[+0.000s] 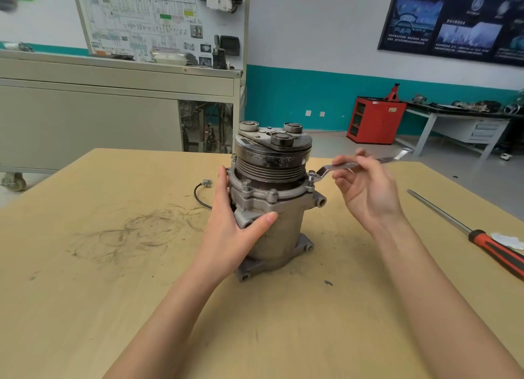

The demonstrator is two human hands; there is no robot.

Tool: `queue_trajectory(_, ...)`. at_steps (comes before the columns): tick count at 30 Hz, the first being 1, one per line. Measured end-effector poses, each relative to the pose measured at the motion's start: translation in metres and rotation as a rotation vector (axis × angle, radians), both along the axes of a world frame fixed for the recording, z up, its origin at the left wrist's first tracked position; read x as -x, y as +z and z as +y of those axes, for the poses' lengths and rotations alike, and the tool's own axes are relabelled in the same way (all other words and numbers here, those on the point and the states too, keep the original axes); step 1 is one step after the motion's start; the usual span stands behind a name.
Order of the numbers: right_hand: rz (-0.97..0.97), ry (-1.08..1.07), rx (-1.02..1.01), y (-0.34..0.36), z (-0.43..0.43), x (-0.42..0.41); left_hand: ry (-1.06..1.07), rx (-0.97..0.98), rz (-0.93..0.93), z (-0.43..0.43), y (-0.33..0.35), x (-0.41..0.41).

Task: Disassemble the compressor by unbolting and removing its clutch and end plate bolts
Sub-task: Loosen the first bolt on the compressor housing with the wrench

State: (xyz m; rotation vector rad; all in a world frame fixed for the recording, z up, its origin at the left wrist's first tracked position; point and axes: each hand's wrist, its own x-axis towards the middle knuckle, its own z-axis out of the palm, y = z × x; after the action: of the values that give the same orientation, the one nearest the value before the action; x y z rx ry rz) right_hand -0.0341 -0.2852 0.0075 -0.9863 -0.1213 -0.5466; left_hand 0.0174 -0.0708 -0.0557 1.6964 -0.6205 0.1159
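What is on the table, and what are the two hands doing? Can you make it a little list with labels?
Place: wooden table in a workshop
Main thing: compressor, standing upright, with its clutch on top
Left hand: grips the compressor's body
Right hand: pinches a wrench by its handle
Tool end: the ring end sits on a bolt on the compressor's right side
Lying nearby: screwdriver with a red and black handle, on the right; black cable on the left

Matt metal on scuffed wooden table (113, 293)
Compressor (283, 231) is looking dull, grimy; wrench (340, 167) at three o'clock is gleaming smooth.
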Motion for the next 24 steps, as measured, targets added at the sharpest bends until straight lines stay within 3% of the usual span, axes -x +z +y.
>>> queue_trajectory(3,0.113,0.169,-0.119,0.006,-0.007,-0.027,-0.001,-0.001,-0.002,0.000,0.001,0.000)
queue_trajectory(6,0.173,0.211,-0.062,0.010,-0.007,-0.037,0.005,-0.004,-0.002,0.000,0.002,0.000)
queue_trajectory(10,0.100,0.009,0.106,0.022,-0.014,-0.016,0.000,-0.001,0.002,0.000,0.002,0.001)
queue_trajectory(16,-0.132,-0.511,0.636,0.018,0.016,0.029,0.004,-0.005,-0.001,-0.001,0.001,0.000)
queue_trajectory(21,-0.278,-0.653,0.984,-0.002,0.037,0.042,0.009,-0.011,-0.007,-0.001,0.000,-0.001)
queue_trajectory(24,-0.315,-0.682,1.094,-0.011,0.035,0.044,0.005,-0.003,-0.008,0.000,0.000,0.000)
